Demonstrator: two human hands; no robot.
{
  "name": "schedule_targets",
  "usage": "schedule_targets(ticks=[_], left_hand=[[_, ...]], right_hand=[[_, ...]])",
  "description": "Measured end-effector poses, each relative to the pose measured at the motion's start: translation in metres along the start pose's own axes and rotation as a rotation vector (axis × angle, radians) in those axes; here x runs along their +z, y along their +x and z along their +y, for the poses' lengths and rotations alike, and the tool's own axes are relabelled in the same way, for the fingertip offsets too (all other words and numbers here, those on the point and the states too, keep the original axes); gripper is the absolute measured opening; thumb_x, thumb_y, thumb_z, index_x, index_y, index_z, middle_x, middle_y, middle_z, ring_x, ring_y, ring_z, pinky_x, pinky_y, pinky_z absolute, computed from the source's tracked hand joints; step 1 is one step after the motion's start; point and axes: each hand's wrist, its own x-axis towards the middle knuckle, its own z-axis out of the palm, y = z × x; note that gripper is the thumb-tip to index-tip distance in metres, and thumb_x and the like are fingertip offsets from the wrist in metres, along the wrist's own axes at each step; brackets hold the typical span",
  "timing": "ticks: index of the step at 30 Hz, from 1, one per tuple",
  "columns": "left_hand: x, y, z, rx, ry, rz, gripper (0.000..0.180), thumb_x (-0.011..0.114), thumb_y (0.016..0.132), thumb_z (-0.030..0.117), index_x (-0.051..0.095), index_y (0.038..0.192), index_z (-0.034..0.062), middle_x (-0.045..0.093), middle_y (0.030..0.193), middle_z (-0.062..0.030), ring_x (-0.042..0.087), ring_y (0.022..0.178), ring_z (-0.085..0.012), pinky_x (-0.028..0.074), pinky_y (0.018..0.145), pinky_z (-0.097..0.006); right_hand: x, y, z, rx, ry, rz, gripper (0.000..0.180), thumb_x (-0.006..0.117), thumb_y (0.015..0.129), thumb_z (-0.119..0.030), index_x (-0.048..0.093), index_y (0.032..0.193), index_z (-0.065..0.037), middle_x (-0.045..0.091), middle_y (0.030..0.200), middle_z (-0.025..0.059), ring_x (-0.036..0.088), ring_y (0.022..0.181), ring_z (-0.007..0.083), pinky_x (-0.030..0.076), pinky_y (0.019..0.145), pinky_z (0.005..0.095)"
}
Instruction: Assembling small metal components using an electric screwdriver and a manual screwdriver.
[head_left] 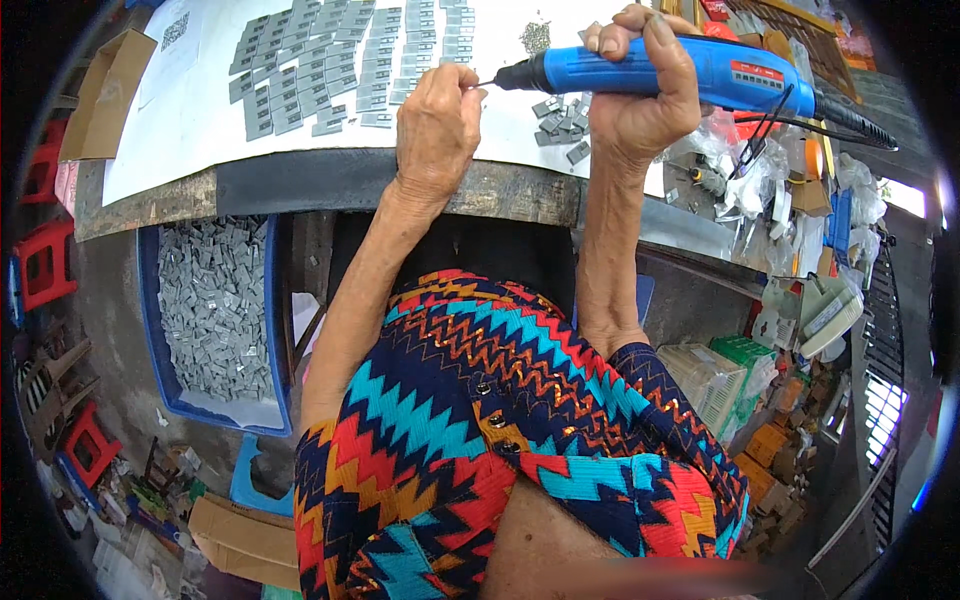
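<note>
Bare white paper [185, 110] leaves room between the cardboard box [112, 90] and the rows of grey parts [300, 75]. Another gap opens between the left hand [437, 125] and the loose grey parts [562, 122]. Above it, the blue screwdriver [600, 72] bars the way; plastic bags [780, 190] crowd the right end.

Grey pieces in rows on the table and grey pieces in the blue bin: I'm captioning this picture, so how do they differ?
Order: the arranged pieces lie in columns, while the binned pieces are heaped at random angles.
Place: the arranged pieces rest on the white tabletop; the binned pieces lie lower down, in the blue bin.
Both groups are many small grey parts.
</note>
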Motion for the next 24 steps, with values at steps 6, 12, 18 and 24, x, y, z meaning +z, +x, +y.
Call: schedule_targets(ticks=[6,12,18,24], left_hand=[[-0.001,-0.001,0.000,-0.020,-0.038,-0.014,0.009,0.061,0.080,0.008,0.057,0.081,-0.0009,0.057,0.062,-0.0077,0.051,0.051,-0.0134,0.042,0.047,-0.028],[-0.013,0.000,0.014,-0.227,-0.273,-0.090,0.012,0.063,0.082,0.010,0.061,0.086,-0.0008,0.060,0.068,-0.0039,0.052,0.053,-0.0077,0.041,0.047,-0.020],[-0.019,-0.001,0.007,-0.528,-0.925,-0.153,0.015,0.061,0.084,0.013,0.062,0.091,-0.0005,0.063,0.073,-0.0058,0.054,0.056,-0.0057,0.042,0.049,-0.015],[-0.020,-0.003,-0.001,-0.506,-1.058,-0.200,0.017,0.058,0.087,0.015,0.061,0.093,-0.0009,0.062,0.075,-0.0055,0.052,0.056,-0.0045,0.040,0.048,-0.013]], right_hand=[[-0.001,0.002,-0.004,-0.004,0.005,-0.002,0.024,0.052,0.081,-0.004,0.047,0.104,-0.003,0.054,0.081,0.0127,0.054,0.062,0.0174,0.044,0.063,0.0322],[-0.003,0.006,-0.017,0.011,0.052,0.001,0.020,0.052,0.080,-0.005,0.051,0.098,0.001,0.056,0.082,0.0153,0.054,0.062,0.0176,0.043,0.063,0.0343],[-0.004,0.007,-0.033,0.008,0.102,-0.080,0.017,0.053,0.079,-0.010,0.056,0.090,0.002,0.058,0.084,0.0183,0.052,0.062,0.0172,0.038,0.066,0.0364],[0.006,0.004,-0.034,-0.006,0.073,-0.093,0.021,0.053,0.080,-0.012,0.056,0.093,0.004,0.058,0.083,0.0181,0.052,0.062,0.0170,0.039,0.065,0.0364]])
